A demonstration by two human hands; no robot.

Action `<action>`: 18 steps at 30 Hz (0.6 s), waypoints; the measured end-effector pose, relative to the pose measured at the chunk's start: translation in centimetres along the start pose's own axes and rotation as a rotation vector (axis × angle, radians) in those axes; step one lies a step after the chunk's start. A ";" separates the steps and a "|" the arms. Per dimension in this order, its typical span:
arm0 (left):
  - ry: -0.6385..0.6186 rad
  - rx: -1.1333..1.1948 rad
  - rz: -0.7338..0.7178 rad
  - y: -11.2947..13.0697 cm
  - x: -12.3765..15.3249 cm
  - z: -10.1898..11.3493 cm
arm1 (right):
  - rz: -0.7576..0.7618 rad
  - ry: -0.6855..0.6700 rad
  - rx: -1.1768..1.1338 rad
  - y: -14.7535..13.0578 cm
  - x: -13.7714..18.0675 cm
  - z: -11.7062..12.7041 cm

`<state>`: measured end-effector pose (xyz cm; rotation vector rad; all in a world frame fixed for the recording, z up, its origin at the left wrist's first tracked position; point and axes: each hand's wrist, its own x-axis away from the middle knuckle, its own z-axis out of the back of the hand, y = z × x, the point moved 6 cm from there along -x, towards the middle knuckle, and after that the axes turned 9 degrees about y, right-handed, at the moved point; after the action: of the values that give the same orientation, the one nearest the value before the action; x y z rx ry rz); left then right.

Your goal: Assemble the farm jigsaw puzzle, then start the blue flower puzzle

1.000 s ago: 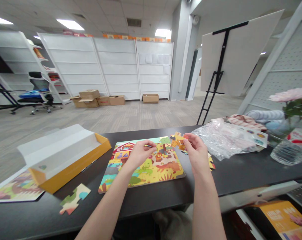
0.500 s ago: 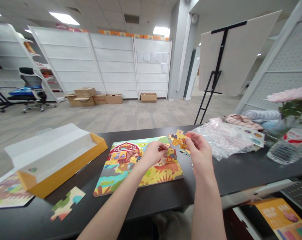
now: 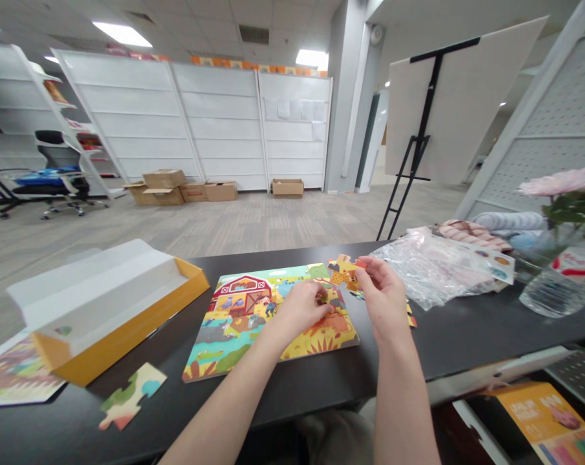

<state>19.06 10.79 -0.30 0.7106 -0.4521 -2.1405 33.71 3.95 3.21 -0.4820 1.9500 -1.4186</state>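
Observation:
A farm-scene jigsaw puzzle (image 3: 210, 352) with a red barn lies flat on the dark table. My left hand (image 3: 305, 309) rests over its right half, fingers curled and thumb bent in toward the board; whatever is under the fingertips is hidden. Just past the puzzle's right edge, my right hand (image 3: 385, 294) pinches a puzzle piece (image 3: 361, 263) with an orange-red corner between thumb and fingers. Several loose pieces (image 3: 339, 279) in yellow and orange lie beside and partly behind that hand. A joined bit of puzzle (image 3: 133, 395) lies apart at the left.
An open yellow box (image 3: 128, 336) with a white inside stands on the left, next to a printed picture sheet (image 3: 19, 371). To the right are a crumpled clear plastic bag (image 3: 425, 274), a clear bottle (image 3: 558, 290) and pink flowers (image 3: 561, 182). An easel board (image 3: 461, 110) stands beyond the table.
My left hand has moved slightly right and toward me over the puzzle, its thumb now lower. My right hand has shifted slightly left, still pinching the piece. An orange piece now shows beside its wrist.

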 end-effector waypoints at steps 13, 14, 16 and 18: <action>-0.076 -0.227 -0.245 0.8 0.9 -0.7 | 0.001 0.003 0.038 0.5 0.0 -0.2; -0.079 -0.241 -0.247 0.8 1.0 -0.8 | 0.000 0.008 0.034 0.5 0.0 -0.1; -0.074 -0.279 -0.251 0.9 1.1 -0.9 | 0.002 0.013 0.032 0.4 -0.1 0.1; -0.062 -0.312 -0.260 1.2 1.1 -0.8 | 0.005 0.013 0.036 0.3 -0.1 0.1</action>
<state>19.69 9.12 -0.60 0.5490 -0.0532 -2.4102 33.88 4.06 2.91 -0.4519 1.9312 -1.4540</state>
